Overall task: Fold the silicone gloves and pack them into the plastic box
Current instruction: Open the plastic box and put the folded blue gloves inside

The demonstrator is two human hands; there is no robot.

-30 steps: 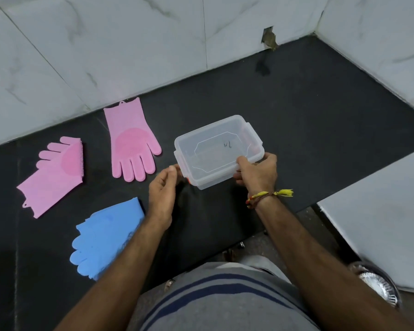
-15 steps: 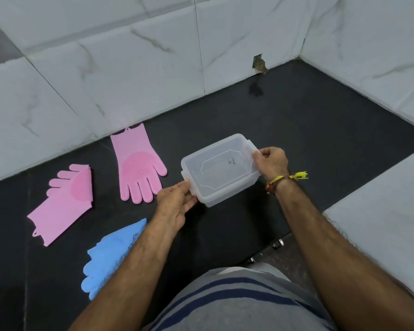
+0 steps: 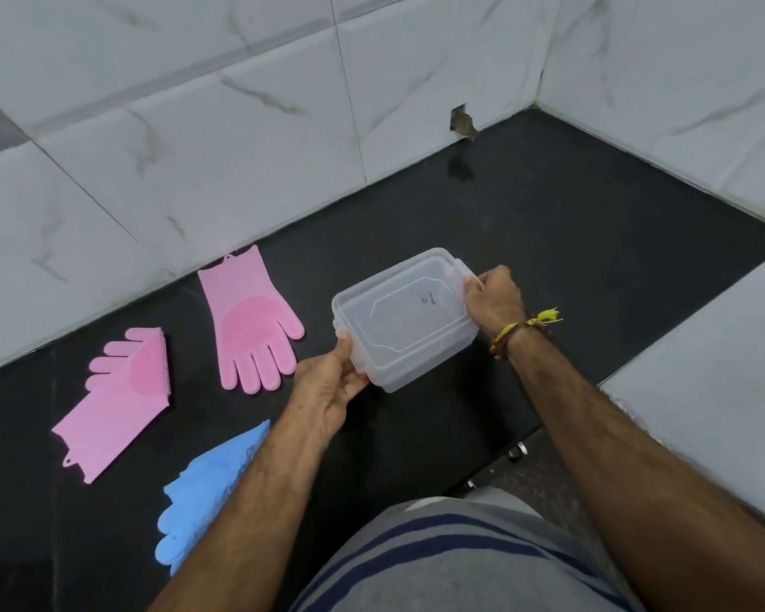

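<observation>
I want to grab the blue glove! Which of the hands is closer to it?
The left hand. It grips the clear plastic box's near-left corner, just above the blue silicone glove. The right hand holds the box's far right end, farther away.

- black countertop (image 3: 570, 240), glossy, fills middle of frame
- white marble-look wall tiles (image 3: 221, 139) across top and left, grey veins, grout lines visible
- second tiled wall (image 3: 681, 81) upper right, meets the first at a corner
- chipped hole (image 3: 461, 121) at base of wall tile, upper centre-right, its reflection on the counter just below
- pale slab (image 3: 716, 373) at right edge, lower than mid-frame
- grey shirt with navy stripes (image 3: 451, 563) bottom centre
- yellow-tasselled thread wristband (image 3: 526, 326) right of centre
</observation>
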